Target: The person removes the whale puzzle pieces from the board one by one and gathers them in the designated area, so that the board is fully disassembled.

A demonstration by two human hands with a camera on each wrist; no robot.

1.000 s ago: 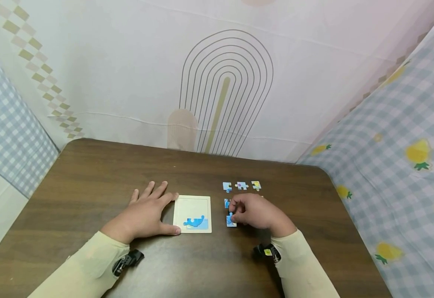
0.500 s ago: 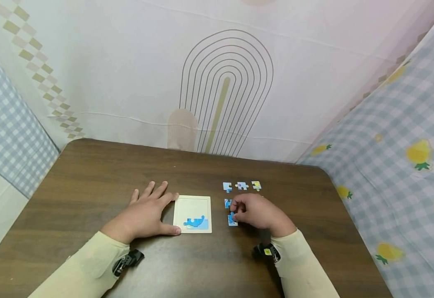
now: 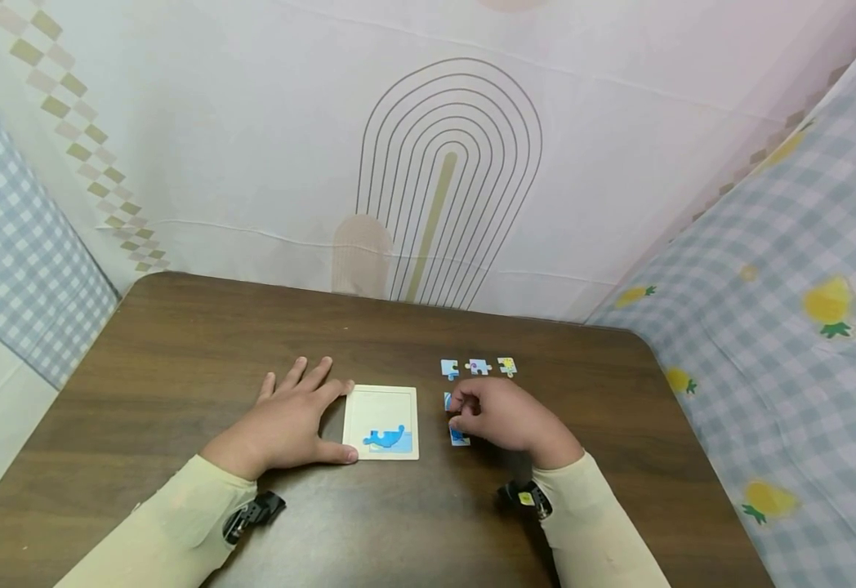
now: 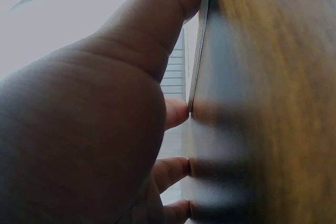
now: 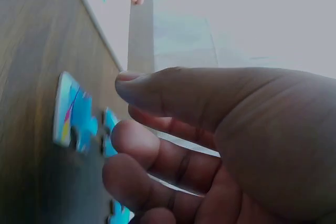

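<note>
My left hand (image 3: 284, 425) lies spread on the table, its thumb and index finger touching the left edge of a square cream puzzle tray (image 3: 381, 404). Inside the tray, a blue jigsaw piece (image 3: 385, 438) sits near the bottom. To the right, my right hand (image 3: 505, 415) hovers low over loose jigsaw pieces, fingers bent and thumb apart from them, holding nothing. Just below its thumb lies a blue jigsaw piece (image 3: 460, 438), which appears flat on the table in the right wrist view. Another blue piece (image 3: 448, 401) is partly covered by the fingers.
Behind my right hand, a row holds a light blue piece (image 3: 449, 368), a piece with a purple mark (image 3: 478, 367) and a yellow-patterned piece (image 3: 506, 366). The brown table (image 3: 369, 523) meets a white patterned cloth (image 3: 266, 163) at the back.
The lower blue piece shifted slightly right under my right fingers. My right hand has since let go of it and lifted a little. My left hand and the tray stay put.
</note>
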